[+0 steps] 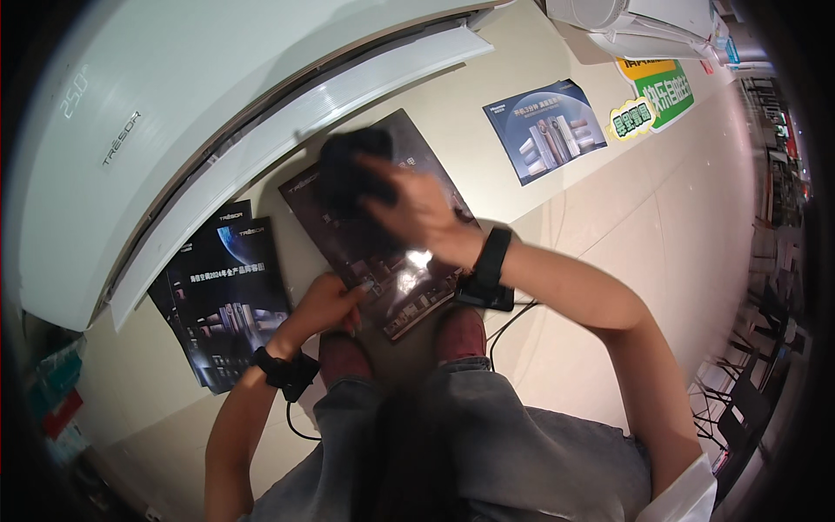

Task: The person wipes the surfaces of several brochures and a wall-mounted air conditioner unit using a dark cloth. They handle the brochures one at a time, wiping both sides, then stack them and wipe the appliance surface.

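Dark cloth (348, 178), blurred at upper centre, clutched by the outstretched right hand (413, 209), partly hides a brochure (365, 248); the bent left hand (330, 303) grips that brochure's edge.

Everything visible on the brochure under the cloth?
The brochure is a dark brown rectangle, glossy like coated card, with pale lettering toward its upper end, a printed picture at its lower end and bright glare on its lower half. It sits askew, lower end toward the person. The left hand touches its left edge; the right hand holds a dark cloth over its upper part, contact too blurred to tell.
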The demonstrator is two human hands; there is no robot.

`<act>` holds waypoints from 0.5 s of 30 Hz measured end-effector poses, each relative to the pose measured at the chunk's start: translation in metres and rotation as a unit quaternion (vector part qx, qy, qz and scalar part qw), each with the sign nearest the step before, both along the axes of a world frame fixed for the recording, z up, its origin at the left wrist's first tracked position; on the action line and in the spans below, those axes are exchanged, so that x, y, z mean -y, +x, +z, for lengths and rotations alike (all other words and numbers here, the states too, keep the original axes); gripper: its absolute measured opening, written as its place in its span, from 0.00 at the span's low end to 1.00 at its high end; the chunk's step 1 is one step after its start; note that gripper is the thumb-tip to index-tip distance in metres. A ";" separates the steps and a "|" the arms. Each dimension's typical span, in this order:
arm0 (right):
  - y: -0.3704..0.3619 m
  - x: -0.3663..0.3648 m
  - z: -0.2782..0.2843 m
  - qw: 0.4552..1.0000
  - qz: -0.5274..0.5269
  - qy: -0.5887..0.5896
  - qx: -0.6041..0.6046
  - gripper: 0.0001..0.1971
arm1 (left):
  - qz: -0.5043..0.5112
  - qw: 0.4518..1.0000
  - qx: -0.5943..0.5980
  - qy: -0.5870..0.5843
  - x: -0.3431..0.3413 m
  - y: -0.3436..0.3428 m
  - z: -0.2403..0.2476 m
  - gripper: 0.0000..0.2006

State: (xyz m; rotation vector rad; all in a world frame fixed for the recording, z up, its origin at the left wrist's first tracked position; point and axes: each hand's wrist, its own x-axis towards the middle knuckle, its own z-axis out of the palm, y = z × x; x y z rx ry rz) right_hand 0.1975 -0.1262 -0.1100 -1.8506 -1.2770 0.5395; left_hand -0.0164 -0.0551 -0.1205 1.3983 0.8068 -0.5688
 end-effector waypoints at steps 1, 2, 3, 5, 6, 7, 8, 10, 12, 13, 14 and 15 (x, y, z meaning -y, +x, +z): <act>-0.020 0.008 -0.004 0.998 0.044 0.037 -0.017 0.30 | 0.014 1.000 -0.006 -0.007 0.001 -0.001 -0.002 0.17; -0.039 0.017 0.000 0.994 0.112 0.016 -0.015 0.31 | 0.029 0.999 -0.011 -0.014 0.002 -0.003 -0.003 0.17; -0.050 0.023 0.004 0.984 0.177 -0.004 -0.011 0.32 | -0.017 0.999 0.023 0.031 0.003 -0.010 -0.010 0.17; -0.053 0.017 0.005 0.980 0.183 0.038 0.061 0.33 | -0.108 0.983 0.094 0.118 0.005 -0.020 -0.020 0.17; -0.052 0.014 0.005 0.976 0.186 0.059 0.098 0.34 | -0.092 0.991 0.057 0.083 0.004 -0.017 -0.016 0.18; -0.041 0.006 0.003 0.978 0.190 -0.047 0.071 0.33 | -0.075 0.996 0.019 0.048 0.003 -0.014 -0.011 0.18; -0.024 -0.003 -0.005 0.987 0.144 -0.021 0.075 0.33 | -0.060 0.998 -0.019 0.013 0.002 -0.006 -0.001 0.18; 0.008 -0.015 -0.009 0.991 0.063 -0.009 0.116 0.31 | -0.048 0.999 -0.022 0.011 0.001 -0.006 0.007 0.21; 0.037 -0.022 -0.002 0.973 -0.018 -0.006 0.231 0.30 | -0.051 0.998 -0.021 0.011 0.001 -0.002 0.010 0.23; 0.048 -0.025 -0.005 0.966 -0.025 0.024 0.256 0.31 | -0.061 0.998 -0.020 0.013 0.000 0.000 0.011 0.23; 0.052 -0.027 -0.003 0.958 -0.031 0.054 0.279 0.32 | -0.070 0.997 -0.021 0.016 -0.001 0.001 0.012 0.24; 0.049 -0.026 -0.003 0.959 0.012 0.049 0.278 0.34 | -0.086 0.996 -0.024 0.013 -0.003 0.003 0.012 0.22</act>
